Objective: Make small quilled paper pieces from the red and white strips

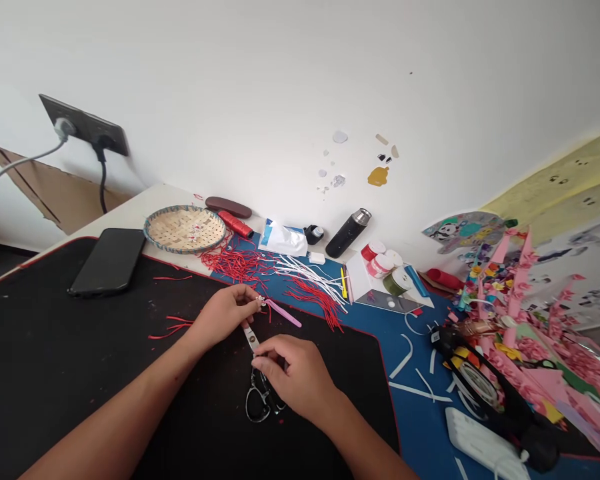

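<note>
My left hand (pixel 229 311) is closed in a pinch over the black mat (pixel 180 413). At its fingertips is a small white flower-shaped piece (pixel 261 301), with a bit of red cord showing beside it. A slim pink-purple stick (pixel 286 315) extends right from there; I cannot tell whether it is held or lies on the mat. My right hand (pixel 300 373) grips metal scissors (pixel 253 340) near the pivot. Their blades point up toward my left hand, where the tips are hidden, and the looped handles hang below my right fingers.
Red cords (pixel 235 265) and white cords (pixel 305 272) lie behind my hands. A woven basket (pixel 153 230) and a phone (pixel 111 260) are at left. A black flask (pixel 349 232), ribbon spools (pixel 397 281), paper strips (pixel 420 392) and pink paper crafts (pixel 525 333) sit toward the right.
</note>
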Demonstrator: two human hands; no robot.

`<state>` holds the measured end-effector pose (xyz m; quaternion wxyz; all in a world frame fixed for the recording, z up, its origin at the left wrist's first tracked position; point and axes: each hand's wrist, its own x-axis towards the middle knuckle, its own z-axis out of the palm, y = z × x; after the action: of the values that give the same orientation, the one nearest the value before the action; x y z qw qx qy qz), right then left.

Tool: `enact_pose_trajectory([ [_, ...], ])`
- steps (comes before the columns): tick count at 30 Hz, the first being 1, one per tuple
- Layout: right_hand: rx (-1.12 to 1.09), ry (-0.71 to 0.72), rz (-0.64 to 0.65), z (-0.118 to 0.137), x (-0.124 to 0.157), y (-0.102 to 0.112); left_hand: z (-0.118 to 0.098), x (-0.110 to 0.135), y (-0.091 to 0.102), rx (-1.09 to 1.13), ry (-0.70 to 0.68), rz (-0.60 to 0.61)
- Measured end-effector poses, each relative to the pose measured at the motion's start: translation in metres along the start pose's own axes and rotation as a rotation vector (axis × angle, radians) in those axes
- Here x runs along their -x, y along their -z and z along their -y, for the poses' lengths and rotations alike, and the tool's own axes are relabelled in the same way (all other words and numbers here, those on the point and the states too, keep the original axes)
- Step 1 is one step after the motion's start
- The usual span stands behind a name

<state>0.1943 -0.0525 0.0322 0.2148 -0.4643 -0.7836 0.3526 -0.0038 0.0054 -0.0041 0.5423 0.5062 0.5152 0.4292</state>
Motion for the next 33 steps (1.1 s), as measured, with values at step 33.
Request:
enact_pose_trajectory([
  [33, -0.121, -0.349, 0.197, -0.001, 0.049, -0.005, 0.004, -0.007, 0.009, 0.461, 0.010, -0.168],
])
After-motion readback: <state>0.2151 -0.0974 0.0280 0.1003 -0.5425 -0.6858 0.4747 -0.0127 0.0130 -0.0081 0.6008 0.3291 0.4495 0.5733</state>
